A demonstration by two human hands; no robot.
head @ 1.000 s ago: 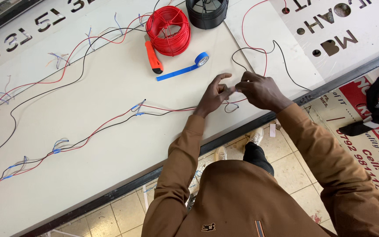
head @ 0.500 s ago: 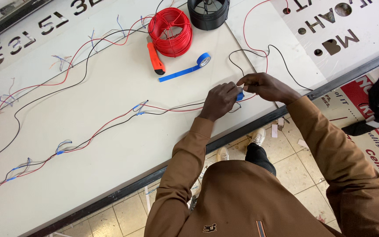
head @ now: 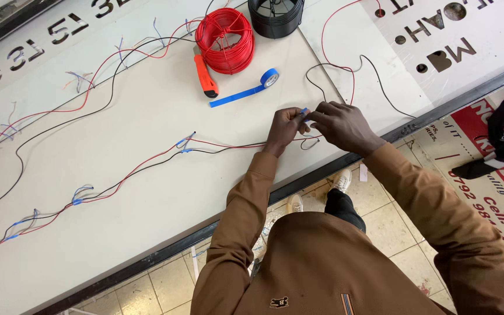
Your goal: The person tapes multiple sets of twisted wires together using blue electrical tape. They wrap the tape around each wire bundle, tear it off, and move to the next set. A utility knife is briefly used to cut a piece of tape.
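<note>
Just right of the frame's centre, the left hand (head: 282,129) and right hand (head: 338,123) meet fingertip to fingertip, both pinching a small piece of blue tape (head: 304,111) at a joint in the red wire (head: 147,160) and black wire (head: 217,150) lying on the white board (head: 147,105). Above them, in the upper middle, lie a blue tape roll (head: 269,77) with a loose strip, an orange knife (head: 205,76), a red wire coil (head: 224,41) and a black wire coil (head: 275,16).
</note>
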